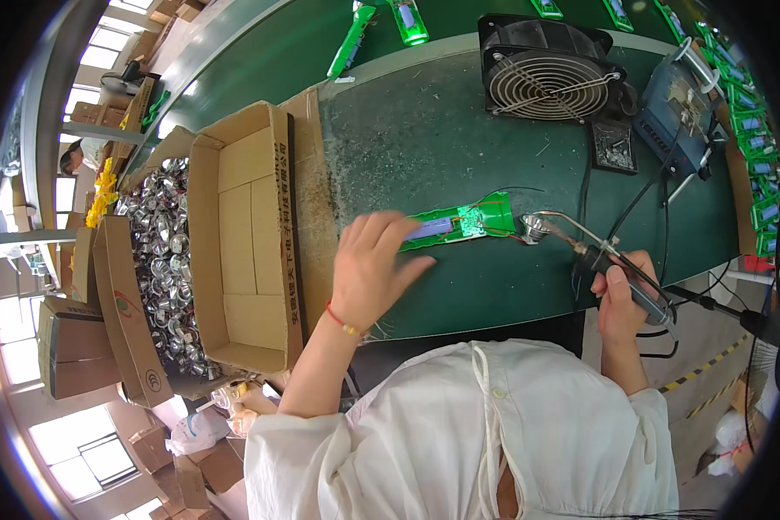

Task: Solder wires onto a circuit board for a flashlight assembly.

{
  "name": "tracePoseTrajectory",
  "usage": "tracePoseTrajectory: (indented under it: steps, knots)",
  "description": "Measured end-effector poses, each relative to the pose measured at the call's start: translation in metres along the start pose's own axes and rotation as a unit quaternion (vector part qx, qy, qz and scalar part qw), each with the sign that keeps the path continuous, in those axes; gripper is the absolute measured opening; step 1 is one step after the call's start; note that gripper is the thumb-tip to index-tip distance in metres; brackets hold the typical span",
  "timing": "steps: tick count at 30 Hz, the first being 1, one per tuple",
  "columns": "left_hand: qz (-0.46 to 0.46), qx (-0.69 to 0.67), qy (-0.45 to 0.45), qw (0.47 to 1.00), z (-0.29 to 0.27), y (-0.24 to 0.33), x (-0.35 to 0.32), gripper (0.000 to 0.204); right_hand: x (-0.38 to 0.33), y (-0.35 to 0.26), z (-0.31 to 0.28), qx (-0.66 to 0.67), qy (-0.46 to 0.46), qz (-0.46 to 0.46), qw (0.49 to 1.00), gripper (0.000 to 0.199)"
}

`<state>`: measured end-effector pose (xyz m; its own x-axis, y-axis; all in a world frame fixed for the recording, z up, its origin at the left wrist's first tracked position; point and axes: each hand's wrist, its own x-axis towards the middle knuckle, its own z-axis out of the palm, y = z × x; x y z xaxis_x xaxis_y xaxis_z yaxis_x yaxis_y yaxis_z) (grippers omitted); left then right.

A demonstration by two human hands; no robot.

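On the green bench mat lies a green plastic casing [499, 208], holding a purple cylindrical battery [430, 229] and a small circuit board [471, 221]. Thin wires run from it to a small silver lamp reflector [535, 229] just to its right. My left hand [362, 264] is over the casing's left end, thumb and fingers apart; its fingertips partly hide that end, so contact is unclear. Wrapped in my right hand [620, 303] is a soldering iron [594, 258] with a thin curved metal tube alongside. Its tip points toward the reflector.
A fan with a wire guard [549, 88] stands at the back, near a blue soldering station [674, 121] and a small black tray [614, 147]. At left are an open cardboard box [247, 217] and a box of silver reflectors [166, 260]. More green casings [754, 143] line the right side.
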<state>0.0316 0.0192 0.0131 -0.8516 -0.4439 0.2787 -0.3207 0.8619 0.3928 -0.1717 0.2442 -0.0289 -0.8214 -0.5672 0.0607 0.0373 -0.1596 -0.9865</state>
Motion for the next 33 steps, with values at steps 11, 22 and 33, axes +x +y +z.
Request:
tracePoseTrajectory:
  steps: [11, 22, 33]
  knots:
    - [-0.001, -0.098, 0.037, 0.994, 0.043, 0.014, 0.010, 0.016, 0.001, 0.001, 0.031, -0.014, -0.078, 0.026, 0.997, 0.014]
    - [-0.061, -0.138, 0.115, 0.982, 0.052, 0.010, 0.013, 0.012, -0.001, 0.003, 0.042, -0.059, -0.092, 0.032, 0.994, 0.015]
    - [-0.076, -0.084, 0.089, 0.990, 0.053, 0.015, 0.018, 0.010, 0.000, 0.007, 0.054, -0.106, -0.110, 0.035, 0.988, 0.016]
